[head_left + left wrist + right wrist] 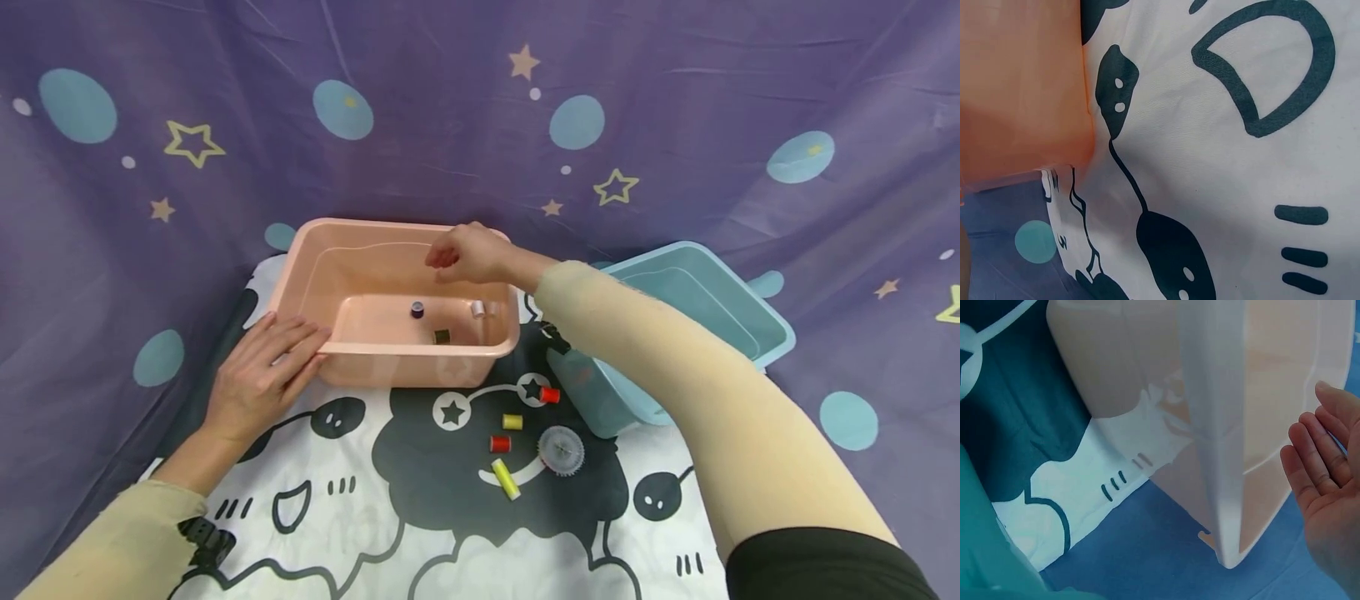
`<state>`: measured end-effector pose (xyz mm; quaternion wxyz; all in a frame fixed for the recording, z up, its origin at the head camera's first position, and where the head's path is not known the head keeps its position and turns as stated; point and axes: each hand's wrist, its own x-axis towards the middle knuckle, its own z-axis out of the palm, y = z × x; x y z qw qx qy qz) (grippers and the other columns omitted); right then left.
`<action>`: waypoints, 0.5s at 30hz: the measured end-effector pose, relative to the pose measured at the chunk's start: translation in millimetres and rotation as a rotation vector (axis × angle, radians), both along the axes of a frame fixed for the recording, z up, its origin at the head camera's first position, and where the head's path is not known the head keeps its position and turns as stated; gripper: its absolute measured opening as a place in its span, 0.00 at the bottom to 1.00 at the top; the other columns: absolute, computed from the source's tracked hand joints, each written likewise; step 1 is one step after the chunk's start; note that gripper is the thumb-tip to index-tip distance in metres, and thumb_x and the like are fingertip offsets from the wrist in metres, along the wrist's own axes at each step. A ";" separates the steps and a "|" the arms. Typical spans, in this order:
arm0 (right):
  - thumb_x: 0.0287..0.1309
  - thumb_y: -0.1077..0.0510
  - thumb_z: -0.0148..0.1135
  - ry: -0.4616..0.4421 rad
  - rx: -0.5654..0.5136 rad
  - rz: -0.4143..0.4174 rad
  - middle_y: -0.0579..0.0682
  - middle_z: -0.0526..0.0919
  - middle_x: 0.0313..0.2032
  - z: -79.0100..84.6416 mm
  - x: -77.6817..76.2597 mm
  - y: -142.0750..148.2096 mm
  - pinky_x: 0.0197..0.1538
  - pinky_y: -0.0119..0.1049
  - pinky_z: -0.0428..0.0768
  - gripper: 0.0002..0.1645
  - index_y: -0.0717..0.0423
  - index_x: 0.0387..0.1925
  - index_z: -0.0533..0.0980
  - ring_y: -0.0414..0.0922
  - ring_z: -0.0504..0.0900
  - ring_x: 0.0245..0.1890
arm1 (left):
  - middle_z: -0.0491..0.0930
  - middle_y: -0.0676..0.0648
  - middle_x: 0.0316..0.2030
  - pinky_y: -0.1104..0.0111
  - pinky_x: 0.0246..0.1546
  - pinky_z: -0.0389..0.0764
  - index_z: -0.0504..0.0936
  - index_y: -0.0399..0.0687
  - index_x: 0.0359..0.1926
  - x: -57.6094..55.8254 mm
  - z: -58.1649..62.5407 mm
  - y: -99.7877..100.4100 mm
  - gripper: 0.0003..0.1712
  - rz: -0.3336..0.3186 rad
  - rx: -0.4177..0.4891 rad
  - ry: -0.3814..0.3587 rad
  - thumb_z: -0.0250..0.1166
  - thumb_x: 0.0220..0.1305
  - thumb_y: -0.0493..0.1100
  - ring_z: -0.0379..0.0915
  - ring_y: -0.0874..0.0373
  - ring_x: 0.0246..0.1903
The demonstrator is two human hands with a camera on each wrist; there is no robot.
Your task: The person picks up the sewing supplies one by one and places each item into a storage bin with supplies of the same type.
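My left hand (pixel 258 375) rests on the front left corner of a peach plastic bin (pixel 405 365), its fingers laid over the rim. Above the bin's back right part hovers my right hand (pixel 474 254), with loosely bent fingers and nothing in them. The right wrist view shows that palm and its fingers (pixel 1319 447) beside the bin wall. Inside the bin lie a dark thread spool (pixel 417 309), an olive-green spool (pixel 442 337) and a white spool (pixel 477 309) near the right wall.
On the cartoon-print cloth before the bin lie a red spool (pixel 550 395), a yellow spool (pixel 513 422), another red spool (pixel 500 444), a longer yellow spool (pixel 506 479) and a clear toothed disc (pixel 561 451). A teal bin (pixel 693 283) stands at right, partly behind my right arm.
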<state>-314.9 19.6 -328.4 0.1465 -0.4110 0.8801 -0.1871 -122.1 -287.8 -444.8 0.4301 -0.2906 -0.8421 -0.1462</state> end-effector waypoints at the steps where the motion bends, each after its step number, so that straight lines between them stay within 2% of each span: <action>1: 0.70 0.56 0.70 0.004 -0.007 0.000 0.52 0.90 0.55 1.7 2.6 2.4 0.63 0.36 0.83 0.18 0.55 0.58 0.86 0.44 0.87 0.55 | 0.89 0.36 0.49 0.35 0.63 0.77 0.89 0.42 0.59 -0.2 -0.1 0.3 0.23 -0.002 0.004 0.002 0.58 0.83 0.52 0.86 0.33 0.52; 8: 0.69 0.56 0.73 -0.053 -0.163 0.020 0.53 0.89 0.55 11.2 30.2 18.1 0.62 0.36 0.84 0.19 0.57 0.58 0.86 0.45 0.87 0.54 | 0.89 0.36 0.49 0.35 0.64 0.77 0.89 0.41 0.58 -1.5 1.3 1.9 0.22 -0.009 0.025 0.005 0.59 0.82 0.52 0.85 0.33 0.52; 15: 0.65 0.55 0.78 -0.093 -0.250 -0.038 0.50 0.89 0.56 16.5 59.3 44.4 0.63 0.39 0.84 0.23 0.55 0.59 0.86 0.45 0.86 0.56 | 0.89 0.36 0.49 0.34 0.64 0.76 0.89 0.41 0.58 -0.2 0.9 4.3 0.22 -0.014 0.039 0.002 0.58 0.82 0.52 0.85 0.33 0.51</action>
